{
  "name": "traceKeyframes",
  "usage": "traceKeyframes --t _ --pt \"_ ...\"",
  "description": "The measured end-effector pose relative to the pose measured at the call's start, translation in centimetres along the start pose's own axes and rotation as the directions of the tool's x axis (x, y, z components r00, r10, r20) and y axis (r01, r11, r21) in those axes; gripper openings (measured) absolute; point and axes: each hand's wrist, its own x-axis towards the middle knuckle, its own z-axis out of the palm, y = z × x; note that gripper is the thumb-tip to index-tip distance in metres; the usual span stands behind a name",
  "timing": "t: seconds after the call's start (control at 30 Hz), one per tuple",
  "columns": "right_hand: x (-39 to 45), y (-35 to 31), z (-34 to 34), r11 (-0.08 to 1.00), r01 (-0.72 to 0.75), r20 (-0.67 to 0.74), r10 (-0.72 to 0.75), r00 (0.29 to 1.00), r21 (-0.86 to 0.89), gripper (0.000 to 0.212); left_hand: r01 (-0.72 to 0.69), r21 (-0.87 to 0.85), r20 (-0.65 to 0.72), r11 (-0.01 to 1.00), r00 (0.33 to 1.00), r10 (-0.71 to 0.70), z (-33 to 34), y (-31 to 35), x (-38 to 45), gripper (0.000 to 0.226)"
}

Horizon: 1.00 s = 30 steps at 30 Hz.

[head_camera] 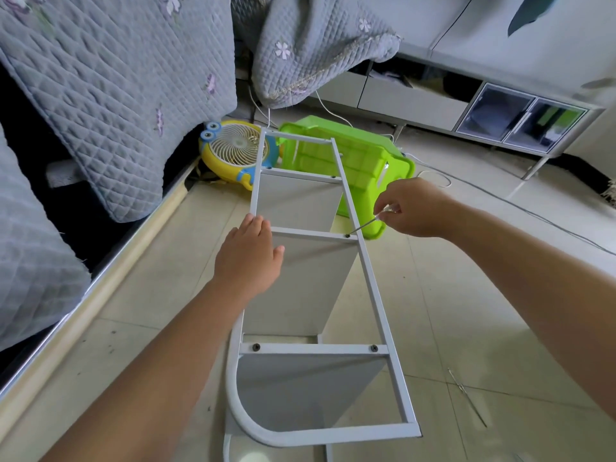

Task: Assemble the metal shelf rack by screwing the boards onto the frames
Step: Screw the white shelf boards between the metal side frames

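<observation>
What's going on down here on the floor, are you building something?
A person is putting together a white metal shelf rack on the tiled floor. The right hand pinches a small clear-handled screwdriver, its tip at a screw on the middle crossbar. The left hand rests flat on that crossbar's other end, steadying the frame. The nearer crossbar already has two dark screws in it. A green plastic bin and a yellow toy fan sit behind the rack.
</observation>
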Motion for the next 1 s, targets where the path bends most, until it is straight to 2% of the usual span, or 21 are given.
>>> traceKeyframes --t 0.1,0.17,0.27,0.37,0.43,0.57,0.63,0.7,0.77,0.8,0.83,0.9,1.0 --pt "0.6 -0.8 -0.6 0.998 -0.040 0.092 0.044 0.995 -0.044 0.023 0.006 -0.030 0.003 1.000 1.000 -0.006 0.0 0.1 -0.2 0.054" --pt "1.6 -1.6 -0.9 0.991 -0.131 0.129 0.134 0.983 -0.032 0.034 0.006 -0.046 0.002 0.999 1.000 -0.005 0.0 0.1 -0.2 0.055" --pt "3.1 -1.9 -1.2 0.946 -0.314 0.219 0.291 0.931 0.079 0.030 0.011 -0.048 -0.005 0.999 1.000 -0.011 0.1 0.1 -0.2 0.055" --pt "3.2 -1.5 -2.0 0.912 -0.387 0.333 0.326 0.885 0.135 0.030 0.011 -0.048 0.000 0.999 1.000 -0.011 0.1 0.2 -0.4 0.055" --pt "2.8 -1.5 -2.5 0.944 -0.305 0.319 0.253 0.913 0.122 0.030 0.006 -0.044 -0.001 0.999 1.000 -0.006 -0.2 0.1 -0.4 0.055" --pt "2.0 -2.5 -2.0 0.976 -0.154 0.128 0.134 0.983 0.156 0.026 0.007 -0.050 0.005 0.999 1.000 -0.007 0.0 0.1 -0.5 0.056" --pt "2.5 -2.7 -1.6 0.973 -0.189 0.128 0.173 0.977 0.131 0.026 0.010 -0.062 -0.003 0.998 1.000 -0.010 0.1 0.1 -0.4 0.056" --pt "3.5 -1.7 -1.3 0.912 -0.345 0.222 0.297 0.929 0.222 0.020 0.010 -0.058 -0.003 0.998 1.000 -0.010 0.2 0.1 -0.5 0.057" --pt "3.6 -0.3 -1.3 0.771 -0.549 0.379 0.426 0.821 0.323 0.026 0.012 -0.043 -0.014 0.999 1.000 -0.012 0.3 0.1 -0.5 0.056" --pt "3.3 0.4 -1.0 0.734 -0.592 0.451 0.427 0.784 0.333 0.031 0.011 -0.039 -0.018 0.999 1.000 -0.012 0.2 0.0 -0.5 0.055" --pt "3.2 0.7 -0.8 0.729 -0.593 0.470 0.413 0.780 0.343 0.033 0.013 -0.041 -0.020 0.999 1.000 -0.014 0.1 0.0 -0.6 0.055" --pt "3.0 0.3 -0.9 0.766 -0.543 0.425 0.389 0.817 0.344 0.031 0.011 -0.044 -0.018 0.999 1.000 -0.011 -0.1 0.0 -0.6 0.054" --pt "3.3 -0.2 -1.5 0.874 -0.427 0.244 0.372 0.896 0.233 0.027 0.008 -0.012 -0.002 1.000 1.000 -0.008 -0.6 0.3 -0.6 0.051"
